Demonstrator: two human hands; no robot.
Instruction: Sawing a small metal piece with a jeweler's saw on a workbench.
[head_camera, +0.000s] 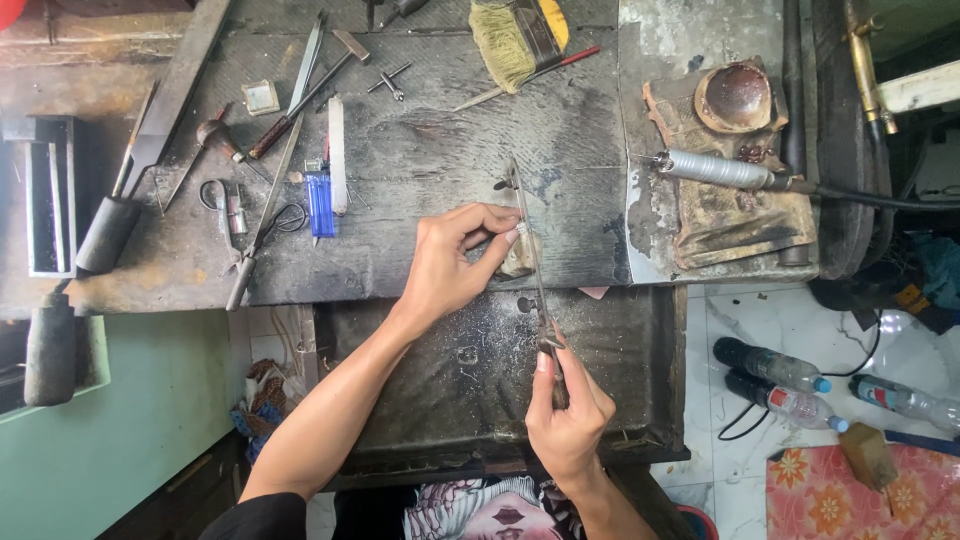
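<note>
your right hand (570, 415), nearest the lens in the head view, is closed round the handle of a long thin file (530, 250) w/ its blade running up across the bench pin (520, 258). left hand (455, 262) pinches a small pale piece (522, 229) btwn thumb & fingertips, pressed against the blade at the pin (too small to tell what it is). you look mid-filing. next stroke likely needs steady pinch pressure & a straight push. lighter (320, 200) & scissors (255, 235) lie well apart on the workbench (430, 120).
</note>
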